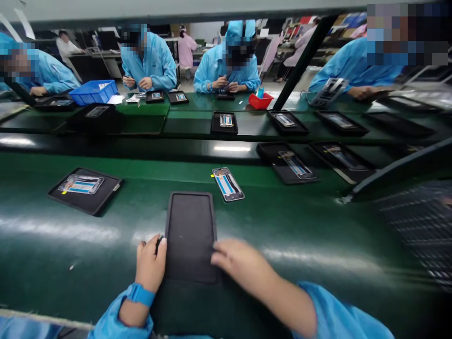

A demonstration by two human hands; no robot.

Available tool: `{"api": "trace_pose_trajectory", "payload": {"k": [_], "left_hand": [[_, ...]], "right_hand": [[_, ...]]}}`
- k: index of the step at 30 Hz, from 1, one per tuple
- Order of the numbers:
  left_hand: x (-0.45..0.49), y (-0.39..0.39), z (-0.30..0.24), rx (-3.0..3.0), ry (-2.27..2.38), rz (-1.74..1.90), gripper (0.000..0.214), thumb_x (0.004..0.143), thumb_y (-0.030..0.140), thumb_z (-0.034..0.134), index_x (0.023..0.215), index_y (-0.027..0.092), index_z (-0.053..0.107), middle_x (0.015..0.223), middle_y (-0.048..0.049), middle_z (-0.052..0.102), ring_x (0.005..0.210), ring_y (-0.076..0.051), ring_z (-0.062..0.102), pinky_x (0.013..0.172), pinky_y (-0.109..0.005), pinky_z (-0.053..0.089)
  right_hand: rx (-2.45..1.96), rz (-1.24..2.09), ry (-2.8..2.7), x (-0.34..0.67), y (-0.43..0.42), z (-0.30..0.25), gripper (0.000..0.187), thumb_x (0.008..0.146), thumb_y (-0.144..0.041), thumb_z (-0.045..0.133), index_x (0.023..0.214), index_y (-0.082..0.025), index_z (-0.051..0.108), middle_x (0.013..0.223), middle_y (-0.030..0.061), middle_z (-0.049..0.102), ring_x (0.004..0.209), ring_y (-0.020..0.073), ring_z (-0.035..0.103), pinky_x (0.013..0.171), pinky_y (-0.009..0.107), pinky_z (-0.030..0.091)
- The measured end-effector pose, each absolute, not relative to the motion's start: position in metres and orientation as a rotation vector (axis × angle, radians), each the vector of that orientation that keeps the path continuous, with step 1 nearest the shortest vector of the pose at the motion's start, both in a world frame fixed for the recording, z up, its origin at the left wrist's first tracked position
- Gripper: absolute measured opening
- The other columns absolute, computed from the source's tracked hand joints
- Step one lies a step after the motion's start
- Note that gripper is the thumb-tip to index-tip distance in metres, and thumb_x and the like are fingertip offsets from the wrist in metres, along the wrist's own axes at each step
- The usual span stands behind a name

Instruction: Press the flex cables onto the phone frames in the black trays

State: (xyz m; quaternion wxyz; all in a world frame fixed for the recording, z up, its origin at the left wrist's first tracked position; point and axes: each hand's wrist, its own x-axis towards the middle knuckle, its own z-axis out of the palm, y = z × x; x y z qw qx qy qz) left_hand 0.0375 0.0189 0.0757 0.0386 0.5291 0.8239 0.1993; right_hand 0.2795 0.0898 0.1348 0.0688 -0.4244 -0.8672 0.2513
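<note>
An empty black tray [190, 226] lies lengthwise on the green belt [300, 230] right in front of me. My left hand [150, 263] grips its left near edge, fingers curled, with a small dark object pinched at the thumb. On the tray's right near edge rests my right hand [238, 259], blurred, fingertips touching the rim. Just beyond the tray, a phone frame [228, 184] with blue strips lies bare on the belt.
A black tray with a phone frame [84, 188] sits to the left; two more loaded trays [287, 162] lie to the right. Across the line, several workers in blue coats sit at a bench with trays, a blue bin [93, 92] and a red box [260, 100].
</note>
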Motion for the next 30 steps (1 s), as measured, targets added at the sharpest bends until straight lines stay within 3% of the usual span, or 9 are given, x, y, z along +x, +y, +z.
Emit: {"api": "trace_pose_trajectory", "payload": {"k": [3, 7, 9, 16, 23, 27, 30], "left_hand": [[0.045, 0.012, 0.070, 1.743, 2.479, 0.533, 0.047, 0.080, 0.045, 0.033, 0.102, 0.013, 0.059, 0.097, -0.0085, 0.064, 0.093, -0.026, 0.053, 0.086, -0.042, 0.037], [0.046, 0.004, 0.060, 1.872, 2.434, 0.473, 0.042, 0.083, 0.041, 0.034, 0.103, 0.014, 0.060, 0.100, -0.0065, 0.064, 0.097, -0.026, 0.052, 0.094, -0.044, 0.030], [0.047, 0.002, 0.056, 1.880, 2.444, 0.441, 0.040, 0.082, 0.042, 0.036, 0.102, 0.017, 0.061, 0.101, -0.0053, 0.063, 0.100, -0.027, 0.051, 0.094, -0.045, 0.030], [0.054, 0.004, 0.061, 1.869, 2.372, 0.225, 0.039, 0.076, 0.049, 0.045, 0.106, 0.029, 0.060, 0.112, -0.0024, 0.059, 0.111, -0.033, 0.043, 0.095, -0.054, 0.024], [0.056, 0.010, 0.073, 1.863, 2.351, 0.110, 0.037, 0.078, 0.046, 0.043, 0.107, 0.029, 0.059, 0.117, -0.0033, 0.056, 0.114, -0.035, 0.039, 0.096, -0.054, 0.021], [0.057, 0.009, 0.075, 1.817, 2.351, 0.096, 0.039, 0.079, 0.045, 0.041, 0.108, 0.025, 0.059, 0.120, -0.0044, 0.053, 0.117, -0.035, 0.035, 0.099, -0.053, 0.018], [0.064, 0.006, 0.076, 1.735, 2.296, 0.117, 0.043, 0.082, 0.042, 0.036, 0.113, 0.020, 0.055, 0.122, -0.0055, 0.052, 0.119, -0.033, 0.034, 0.101, -0.050, 0.019]], "right_hand": [[-1.828, 0.478, -2.181, 0.284, 0.149, 0.131, 0.040, 0.086, -0.041, 0.036, 0.109, -0.015, 0.056, 0.105, 0.0122, 0.059, 0.100, 0.0233, 0.053, 0.085, 0.032, 0.039], [-2.196, 0.433, -2.049, 0.282, 0.214, 0.128, 0.060, 0.079, -0.055, 0.039, 0.125, -0.017, 0.041, 0.121, 0.0182, 0.046, 0.101, 0.0307, 0.052, 0.080, 0.039, 0.040], [-2.270, 0.502, -2.113, 0.274, 0.225, 0.125, 0.069, 0.074, -0.062, 0.040, 0.127, -0.019, 0.038, 0.117, 0.0195, 0.047, 0.098, 0.0330, 0.053, 0.077, 0.040, 0.040], [-2.268, 0.522, -2.215, 0.261, 0.217, 0.121, 0.054, 0.076, -0.052, 0.042, 0.116, -0.017, 0.049, 0.096, 0.0178, 0.058, 0.086, 0.0300, 0.058, 0.071, 0.039, 0.041], [-2.089, 1.261, -1.640, 0.310, 0.166, 0.164, 0.071, 0.077, -0.059, 0.034, 0.133, -0.016, 0.027, 0.083, 0.0069, 0.064, 0.061, 0.0190, 0.060, 0.051, 0.028, 0.042], [-1.921, 1.096, -1.946, 0.293, 0.106, 0.180, 0.055, 0.075, -0.054, 0.045, 0.122, -0.024, 0.046, 0.100, 0.0061, 0.062, 0.087, 0.0215, 0.059, 0.073, 0.030, 0.043], [-1.835, 0.927, -2.307, 0.269, 0.078, 0.164, 0.045, 0.077, -0.050, 0.044, 0.109, -0.022, 0.058, 0.097, 0.0103, 0.063, 0.089, 0.0266, 0.057, 0.076, 0.036, 0.041]]}}
